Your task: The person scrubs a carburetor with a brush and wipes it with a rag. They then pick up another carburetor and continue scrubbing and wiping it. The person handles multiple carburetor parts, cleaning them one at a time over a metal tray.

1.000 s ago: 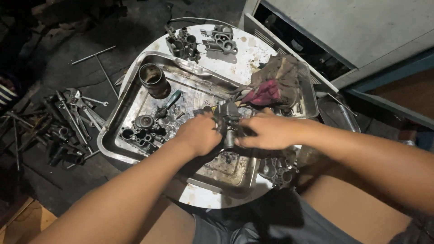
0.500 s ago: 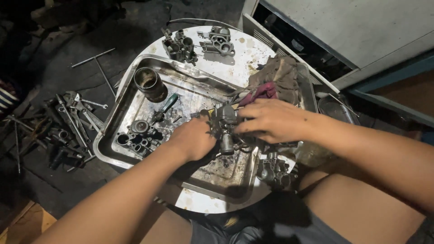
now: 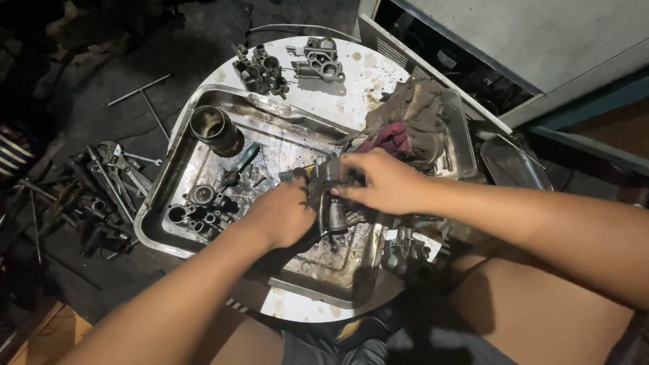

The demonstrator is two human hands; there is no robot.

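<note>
Dim shop, light from above — glare on steel tray (image 3: pixel 177 203); floor dark, hands w/ slight blur

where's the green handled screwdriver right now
In the head view the green-handled screwdriver lies in the metal tray, left of both hands, just below-right of the dark metal cylinder and above the cluster of small round parts.

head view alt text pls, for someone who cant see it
Both hands, left and right, grip a grimy metal engine part over a steel tray holding a cylinder, small fittings and rags.
</note>
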